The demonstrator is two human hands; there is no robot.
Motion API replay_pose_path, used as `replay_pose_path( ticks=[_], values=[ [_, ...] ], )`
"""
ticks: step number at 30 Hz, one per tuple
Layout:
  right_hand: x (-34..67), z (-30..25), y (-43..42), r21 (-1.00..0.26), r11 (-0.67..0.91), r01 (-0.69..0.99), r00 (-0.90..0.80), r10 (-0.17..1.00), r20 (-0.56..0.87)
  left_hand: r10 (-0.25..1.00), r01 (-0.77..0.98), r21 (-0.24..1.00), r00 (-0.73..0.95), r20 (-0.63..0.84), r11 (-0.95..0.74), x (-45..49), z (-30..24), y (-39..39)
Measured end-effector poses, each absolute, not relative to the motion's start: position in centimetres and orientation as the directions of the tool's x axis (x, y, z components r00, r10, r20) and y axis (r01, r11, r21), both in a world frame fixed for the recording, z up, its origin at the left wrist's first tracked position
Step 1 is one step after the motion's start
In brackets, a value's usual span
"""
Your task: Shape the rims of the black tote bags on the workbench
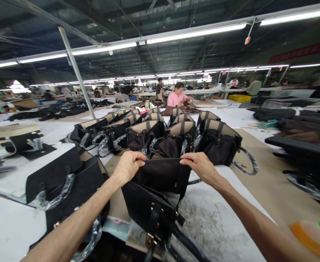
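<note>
A black handbag [160, 174] stands in front of me at the table's near edge, its dark handles hanging toward me. The top edge of its far panel is pinched at the left corner by my left hand [129, 166], thumb and fingers closed on it. At the opposite corner my right hand [199, 166] grips the same edge between thumb and fingers. The bag's near panel, with gold-coloured fittings, leans lower and toward me. Just left of it lies another black handbag [75, 185] with plastic-wrapped handles, partly behind my left forearm.
Rows of black handbags with beige linings [146, 133] stand beyond my hands. Dark flat pieces [299, 142] are stacked at the right. A bottle with a green cap [310, 236] is near my right forearm. A co-worker in pink [178, 98] sits across the tables.
</note>
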State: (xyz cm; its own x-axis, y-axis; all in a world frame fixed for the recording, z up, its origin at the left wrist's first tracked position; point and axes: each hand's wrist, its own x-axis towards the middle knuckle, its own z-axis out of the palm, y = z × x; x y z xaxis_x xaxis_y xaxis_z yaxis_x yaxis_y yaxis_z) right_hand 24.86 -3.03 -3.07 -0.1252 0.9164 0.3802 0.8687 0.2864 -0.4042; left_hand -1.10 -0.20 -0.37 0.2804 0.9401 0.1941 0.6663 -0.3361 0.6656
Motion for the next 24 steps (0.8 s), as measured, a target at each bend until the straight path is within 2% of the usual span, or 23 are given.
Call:
replay_pose_path(
  ticks=[4,6,8,14,16,18,22,24],
  values=[
    [21.4,-1.7,-3.0,-0.029,0.353,0.935,-0.320,0.877,0.358,0.915,0.630,0.667,0.327,0.238,-0.398,-1.3,-0.7,-0.4],
    [18.5,-1.0,-2.7,0.054,0.425,0.904,-0.420,0.855,0.304,0.903,0.617,0.662,0.339,0.265,-0.426,-1.4,-0.9,-0.5],
    [15.7,-0.5,-2.1,0.073,0.483,0.873,-0.486,0.843,0.230,0.886,0.602,0.652,0.351,0.302,-0.460,-1.5,-1.0,-0.6],
    [11.9,0.1,0.0,0.048,0.624,0.780,-0.625,0.772,0.116,0.840,0.539,0.644,0.354,0.412,-0.543,-2.5,-0.9,-0.8],
    [12.1,0.5,0.4,0.037,0.657,0.753,-0.657,0.748,0.098,0.835,0.534,0.645,0.284,0.472,-0.546,-2.7,-0.4,-1.6],
    [12.9,1.2,0.8,-0.030,0.664,0.747,-0.661,0.747,0.073,0.817,0.540,0.637,0.188,0.545,-0.550,-3.0,0.2,-2.9],
    [15.9,2.7,1.9,-0.263,0.496,0.828,-0.527,0.848,-0.057,0.806,0.530,0.664,0.063,0.589,-0.527,-4.1,0.1,-7.3],
    [17.6,3.1,2.0,-0.287,0.400,0.870,-0.448,0.885,-0.127,0.844,0.515,0.711,0.046,0.534,-0.479,-4.8,-0.9,-9.8]
  ],
)
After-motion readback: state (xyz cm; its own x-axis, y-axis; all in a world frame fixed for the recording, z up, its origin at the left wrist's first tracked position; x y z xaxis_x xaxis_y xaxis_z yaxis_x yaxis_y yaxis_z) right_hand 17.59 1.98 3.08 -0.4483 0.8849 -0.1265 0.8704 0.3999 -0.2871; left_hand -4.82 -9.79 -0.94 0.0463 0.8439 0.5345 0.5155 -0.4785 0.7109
